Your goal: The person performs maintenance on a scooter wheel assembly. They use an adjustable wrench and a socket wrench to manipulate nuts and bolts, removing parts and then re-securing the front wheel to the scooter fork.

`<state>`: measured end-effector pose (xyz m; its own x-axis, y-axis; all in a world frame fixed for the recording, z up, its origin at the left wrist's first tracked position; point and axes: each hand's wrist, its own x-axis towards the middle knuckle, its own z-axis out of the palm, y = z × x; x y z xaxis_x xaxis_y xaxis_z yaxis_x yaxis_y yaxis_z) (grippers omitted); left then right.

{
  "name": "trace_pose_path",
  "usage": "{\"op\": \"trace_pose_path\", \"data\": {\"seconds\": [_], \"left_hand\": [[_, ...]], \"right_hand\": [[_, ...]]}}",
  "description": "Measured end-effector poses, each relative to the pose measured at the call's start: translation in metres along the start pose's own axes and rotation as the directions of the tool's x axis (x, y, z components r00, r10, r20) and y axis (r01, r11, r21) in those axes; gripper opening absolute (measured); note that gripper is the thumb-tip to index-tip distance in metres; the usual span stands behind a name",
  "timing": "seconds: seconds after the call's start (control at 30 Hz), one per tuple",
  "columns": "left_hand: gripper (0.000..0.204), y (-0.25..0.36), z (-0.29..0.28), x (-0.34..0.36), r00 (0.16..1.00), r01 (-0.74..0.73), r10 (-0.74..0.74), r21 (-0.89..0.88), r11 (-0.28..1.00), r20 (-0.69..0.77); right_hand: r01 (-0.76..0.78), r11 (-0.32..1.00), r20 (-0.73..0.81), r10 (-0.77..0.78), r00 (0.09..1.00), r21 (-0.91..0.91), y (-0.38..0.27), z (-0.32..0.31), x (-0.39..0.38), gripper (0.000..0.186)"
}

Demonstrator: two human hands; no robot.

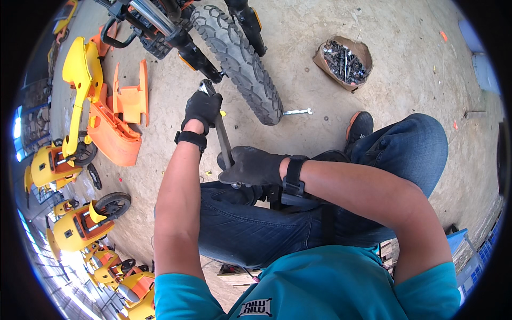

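Holding a long-handled wrench (pixel 223 138) near the front fork leg (pixel 199 57): left hand (pixel 202 109) is clamping close to its head, right hand (pixel 252 165) is clamping its opposite end. Can't tell whether the head is touching the fork. A smaller open-end wrench (pixel 297 112) is lying beside the knobby tire (pixel 237 61).

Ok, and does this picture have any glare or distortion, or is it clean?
Head view: strong glare at lower left, near the yellow vehicles; head view: lines bend toward the dark border; head view: tyre and long metal tool look reasonably sharp.
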<state>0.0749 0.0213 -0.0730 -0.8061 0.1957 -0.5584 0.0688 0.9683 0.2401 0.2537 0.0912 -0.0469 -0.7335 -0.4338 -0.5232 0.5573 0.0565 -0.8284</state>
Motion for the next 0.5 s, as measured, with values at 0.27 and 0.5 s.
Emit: {"op": "trace_pose_path", "data": {"seconds": [0.27, 0.5], "left_hand": [[0.038, 0.002, 0.000, -0.003, 0.999, -0.017, 0.018, 0.016, 1.000, -0.045], [0.042, -0.008, 0.008, 0.008, 0.993, -0.025, 0.038, 0.111, 0.994, -0.112]], "right_hand": [[-0.021, 1.000, -0.015, 0.021, 1.000, 0.007, -0.001, -0.001, 0.000, 0.029], [0.008, 1.000, -0.009, -0.008, 1.000, -0.020, -0.001, -0.001, -0.002, 0.029]]}}
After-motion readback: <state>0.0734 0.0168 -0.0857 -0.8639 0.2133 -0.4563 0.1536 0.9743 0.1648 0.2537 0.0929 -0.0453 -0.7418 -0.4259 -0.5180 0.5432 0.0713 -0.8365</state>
